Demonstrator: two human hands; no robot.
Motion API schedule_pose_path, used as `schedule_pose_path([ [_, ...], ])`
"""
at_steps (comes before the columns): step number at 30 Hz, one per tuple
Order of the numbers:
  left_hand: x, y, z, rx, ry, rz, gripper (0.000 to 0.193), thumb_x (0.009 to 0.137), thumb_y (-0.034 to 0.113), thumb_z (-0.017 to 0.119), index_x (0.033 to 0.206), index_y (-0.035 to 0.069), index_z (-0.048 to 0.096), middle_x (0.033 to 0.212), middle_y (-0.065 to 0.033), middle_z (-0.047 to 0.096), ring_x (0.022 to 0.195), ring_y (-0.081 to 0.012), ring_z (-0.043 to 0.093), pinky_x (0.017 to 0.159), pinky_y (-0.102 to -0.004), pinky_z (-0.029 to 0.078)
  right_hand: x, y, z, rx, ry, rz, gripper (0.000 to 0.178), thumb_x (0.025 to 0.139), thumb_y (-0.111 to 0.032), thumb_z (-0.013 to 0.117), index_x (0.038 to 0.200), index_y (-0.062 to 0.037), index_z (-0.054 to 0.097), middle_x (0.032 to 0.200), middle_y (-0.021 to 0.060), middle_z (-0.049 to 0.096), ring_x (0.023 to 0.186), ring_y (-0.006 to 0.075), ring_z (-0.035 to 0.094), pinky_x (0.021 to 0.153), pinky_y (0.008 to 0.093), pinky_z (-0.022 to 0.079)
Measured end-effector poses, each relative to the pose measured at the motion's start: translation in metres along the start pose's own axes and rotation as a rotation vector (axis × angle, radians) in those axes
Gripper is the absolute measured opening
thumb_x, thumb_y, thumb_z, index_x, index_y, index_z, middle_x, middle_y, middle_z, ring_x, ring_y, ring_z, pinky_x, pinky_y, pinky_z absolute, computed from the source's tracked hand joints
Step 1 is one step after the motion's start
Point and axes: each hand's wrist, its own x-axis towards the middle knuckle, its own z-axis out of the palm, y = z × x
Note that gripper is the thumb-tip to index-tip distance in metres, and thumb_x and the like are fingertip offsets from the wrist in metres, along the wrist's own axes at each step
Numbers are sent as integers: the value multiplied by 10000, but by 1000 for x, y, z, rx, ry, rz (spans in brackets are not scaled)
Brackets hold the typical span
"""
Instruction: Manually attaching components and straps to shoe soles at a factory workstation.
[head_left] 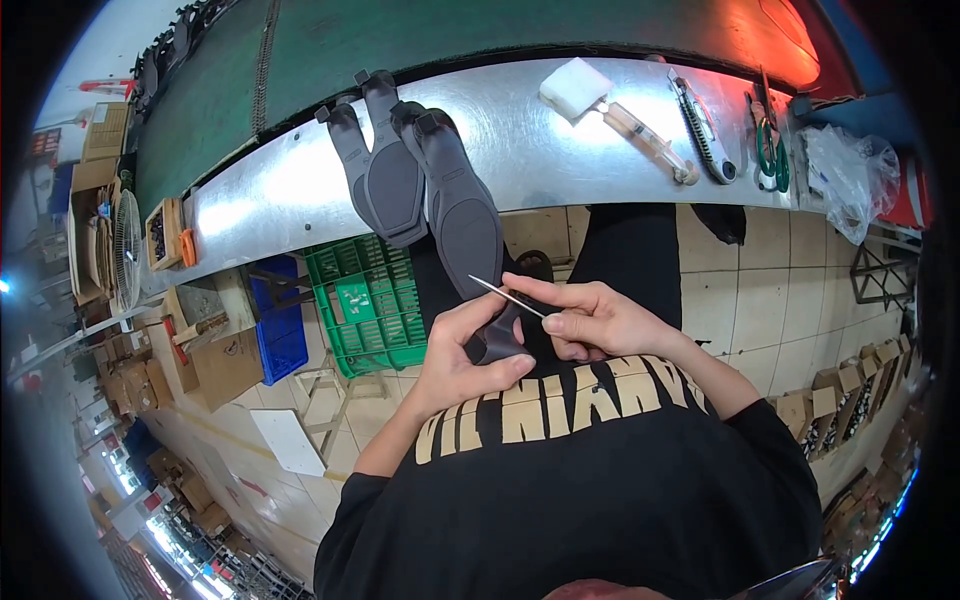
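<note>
In my left hand (465, 355) is a dark, smooth shoe (497, 338), held close to my body with the fingers round it; part of it is hidden by the hand. My right hand (595, 315) pinches a slim, pointed metal tool (510, 298) between thumb and fingers. Its tip points up and left, over my left hand's fingers. Just beyond my hands, dark heeled shoes lie sole up: one sole (468, 235) reaches over the metal bench's near edge, and another sole (393, 190) lies to its left.
Along the metal bench (270, 205) lie a white sponge block (577, 88), a syringe-like tube (650, 140), a utility knife (703, 130) and green-handled scissors (770, 150). Behind runs a green conveyor belt (430, 30). A green crate (365, 300) stands below.
</note>
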Motion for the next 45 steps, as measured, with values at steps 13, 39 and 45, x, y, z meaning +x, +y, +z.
schedule_pose_path([
  [13,21,-8,-16,188,258,245,647,700,182,792,1256,-50,554,913,-40,596,845,-125,567,781,-236,452,24,-39,-12,-359,222,-208,525,981,-65,411,1498,-133,352,661,-23,486,552,31,418,519,194,383],
  [39,39,-8,-26,334,288,356,730,674,111,832,1317,-39,521,1141,-113,616,986,-166,610,881,-280,478,-18,-84,-209,-1509,1537,-252,558,828,-407,661,1282,-92,577,1061,186,605,1011,365,585,860,457,475],
  [45,26,-8,-18,74,286,129,643,712,129,807,1292,5,558,942,-3,593,843,-75,546,759,-211,440,-35,-95,-223,-1221,1368,-401,451,820,-253,702,1226,-68,643,960,124,614,882,222,593,775,335,468],
])
